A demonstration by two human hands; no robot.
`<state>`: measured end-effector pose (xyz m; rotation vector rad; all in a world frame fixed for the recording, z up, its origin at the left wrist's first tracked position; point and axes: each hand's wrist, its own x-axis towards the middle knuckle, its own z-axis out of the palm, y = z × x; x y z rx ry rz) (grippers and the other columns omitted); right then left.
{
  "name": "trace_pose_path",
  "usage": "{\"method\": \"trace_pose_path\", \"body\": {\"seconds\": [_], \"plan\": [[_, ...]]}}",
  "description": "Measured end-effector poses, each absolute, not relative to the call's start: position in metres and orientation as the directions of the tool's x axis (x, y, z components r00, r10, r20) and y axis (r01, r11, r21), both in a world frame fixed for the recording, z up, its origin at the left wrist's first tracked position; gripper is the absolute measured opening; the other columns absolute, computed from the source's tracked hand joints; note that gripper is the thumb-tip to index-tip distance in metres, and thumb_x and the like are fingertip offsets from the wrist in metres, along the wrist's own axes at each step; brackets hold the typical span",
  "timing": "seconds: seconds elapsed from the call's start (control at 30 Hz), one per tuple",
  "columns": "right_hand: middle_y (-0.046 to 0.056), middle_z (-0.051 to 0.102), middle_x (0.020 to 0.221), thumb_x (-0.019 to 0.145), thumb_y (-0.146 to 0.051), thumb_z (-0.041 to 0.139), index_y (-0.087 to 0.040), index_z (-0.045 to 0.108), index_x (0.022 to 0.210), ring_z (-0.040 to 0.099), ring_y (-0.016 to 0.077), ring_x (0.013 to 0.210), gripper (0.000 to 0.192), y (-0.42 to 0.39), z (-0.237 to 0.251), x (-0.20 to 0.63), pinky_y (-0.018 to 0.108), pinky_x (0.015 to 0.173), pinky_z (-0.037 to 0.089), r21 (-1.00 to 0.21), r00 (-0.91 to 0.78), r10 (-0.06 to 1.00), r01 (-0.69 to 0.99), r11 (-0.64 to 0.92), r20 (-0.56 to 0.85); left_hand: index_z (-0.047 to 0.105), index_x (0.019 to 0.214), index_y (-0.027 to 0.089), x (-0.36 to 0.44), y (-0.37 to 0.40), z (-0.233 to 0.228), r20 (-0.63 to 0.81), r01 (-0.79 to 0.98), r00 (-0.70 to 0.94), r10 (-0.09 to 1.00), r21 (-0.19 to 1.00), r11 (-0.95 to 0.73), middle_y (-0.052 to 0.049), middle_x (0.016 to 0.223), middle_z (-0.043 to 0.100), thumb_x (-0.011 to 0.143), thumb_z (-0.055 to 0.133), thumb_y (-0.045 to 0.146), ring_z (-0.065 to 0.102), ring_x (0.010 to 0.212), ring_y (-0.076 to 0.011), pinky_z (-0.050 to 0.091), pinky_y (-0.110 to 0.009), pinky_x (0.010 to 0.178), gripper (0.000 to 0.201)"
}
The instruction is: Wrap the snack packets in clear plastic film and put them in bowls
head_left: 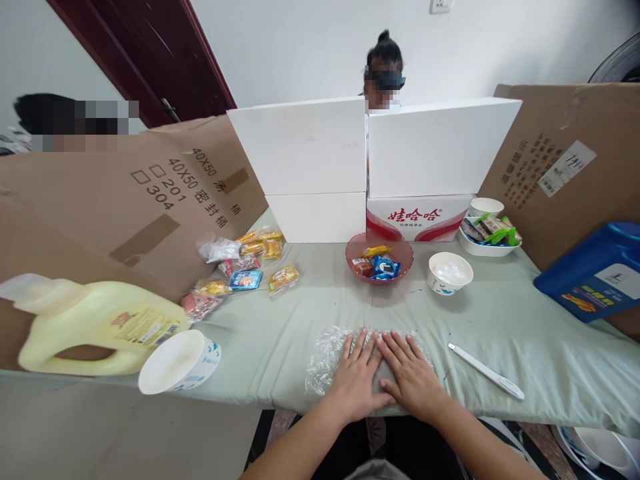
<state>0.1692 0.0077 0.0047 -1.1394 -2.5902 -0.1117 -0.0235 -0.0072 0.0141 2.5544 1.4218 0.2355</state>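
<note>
My left hand (356,380) lies flat with its fingers spread on a crinkled sheet of clear plastic (320,363) at the table's near edge. Beside it, my right hand (413,373) presses on the same plastic, fingers stretched out. The two hands touch or nearly touch at the fingertips and thumbs. Part of the plastic is hidden under them. To the right lies a white utility knife (486,371). Beyond the hands stands a reddish clear bowl (380,275) with several wrapped snacks in it. A paper bowl (450,275) with clear plastic inside is right of it.
White boxes (315,150) and brown cardboard panels (200,193) wall the table. Wrapped snacks (245,280), a yellow jug (105,327) and a tipped paper bowl (173,367) are left. A blue jug (595,273) and a white dish (487,247) stand right. Two people are beyond.
</note>
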Motion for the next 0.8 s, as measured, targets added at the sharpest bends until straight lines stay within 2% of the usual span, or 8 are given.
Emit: {"method": "trace_pose_path", "body": {"seconds": [0.1,0.23,0.33,0.4,0.47,0.57,0.67,0.8], "plan": [[0.011,0.035,0.151,0.089,-0.056,0.045,-0.016,0.029,0.148,0.024,0.0302,0.141,0.073,0.004,-0.013,0.172,0.051,0.111,0.021,-0.040,-0.556,0.787,0.810,0.585,0.268,0.023,0.150,0.026,-0.051,-0.008,0.005,0.067,0.870,0.451,0.890,0.189,-0.455,-0.011,0.158,0.017,0.073,0.058,0.074,0.013,0.144,-0.0369,0.018,-0.058,0.113,0.098],[0.010,0.031,0.153,0.089,-0.057,0.042,-0.018,0.026,0.149,0.020,0.0305,0.142,0.074,0.001,-0.019,0.186,0.054,0.112,0.017,-0.052,-0.468,0.842,0.866,0.498,0.270,0.025,0.150,0.026,-0.115,-0.016,-0.007,0.139,0.949,0.294,0.946,0.079,-0.307,-0.011,0.157,0.020,0.087,0.046,0.065,0.019,0.143,-0.0338,0.021,-0.054,0.112,0.076],[0.014,0.032,0.152,0.090,-0.056,0.043,-0.016,0.024,0.150,0.018,0.0322,0.143,0.075,-0.007,-0.012,0.197,0.057,0.111,0.016,-0.079,-0.422,0.852,0.882,0.466,0.309,0.025,0.150,0.022,-0.152,-0.027,-0.005,0.209,0.972,0.207,0.956,0.065,-0.224,-0.013,0.155,0.026,0.092,0.043,0.056,0.023,0.142,-0.0338,0.027,-0.053,0.111,0.070],[0.014,0.030,0.153,0.088,-0.057,0.046,-0.016,0.025,0.149,0.016,0.0327,0.143,0.077,-0.014,-0.004,0.205,0.057,0.112,0.017,-0.110,-0.460,0.837,0.854,0.508,0.296,0.028,0.149,0.019,-0.160,-0.035,0.002,0.233,0.957,0.239,0.943,0.109,-0.269,-0.014,0.153,0.031,0.093,0.045,0.049,0.024,0.142,-0.0339,0.030,-0.053,0.110,0.065],[0.011,0.029,0.154,0.085,-0.057,0.052,-0.019,0.029,0.148,0.016,0.0311,0.144,0.077,-0.022,0.003,0.213,0.053,0.114,0.020,-0.150,-0.586,0.777,0.768,0.623,0.230,0.035,0.145,0.020,-0.157,-0.043,0.012,0.216,0.898,0.364,0.906,0.178,-0.403,-0.013,0.150,0.036,0.091,0.053,0.044,0.025,0.141,-0.0334,0.033,-0.051,0.110,0.063],[0.006,0.038,0.150,0.087,-0.039,0.056,-0.025,0.038,0.143,0.028,0.0255,0.140,0.060,-0.032,0.011,0.225,0.046,0.112,0.029,-0.214,-0.717,0.678,0.645,0.733,0.160,0.046,0.137,0.021,-0.144,-0.051,0.024,0.159,0.789,0.521,0.839,0.285,-0.544,-0.011,0.142,0.047,0.082,0.065,0.035,0.036,0.136,-0.0317,0.038,-0.050,0.108,0.060],[0.004,0.055,0.136,0.091,-0.020,0.047,-0.027,0.055,0.128,0.044,0.0207,0.131,0.038,-0.039,0.016,0.235,0.040,0.105,0.041,-0.285,-0.699,0.694,0.639,0.714,0.173,0.058,0.121,0.024,-0.138,-0.052,0.032,0.123,0.766,0.517,0.847,0.374,-0.522,-0.008,0.127,0.060,0.083,0.058,0.019,0.047,0.127,-0.0264,0.042,-0.047,0.105,0.038],[0.005,0.068,0.112,0.094,-0.020,0.043,-0.025,0.063,0.105,0.059,0.0194,0.113,0.024,-0.041,0.024,0.240,0.036,0.096,0.049,-0.442,-0.599,0.772,0.645,0.624,0.215,0.065,0.098,0.023,-0.140,-0.045,0.042,0.098,0.713,0.491,0.866,0.527,-0.464,-0.005,0.106,0.068,0.090,0.044,0.014,0.056,0.115,-0.0213,0.046,-0.040,0.100,0.024]]}}
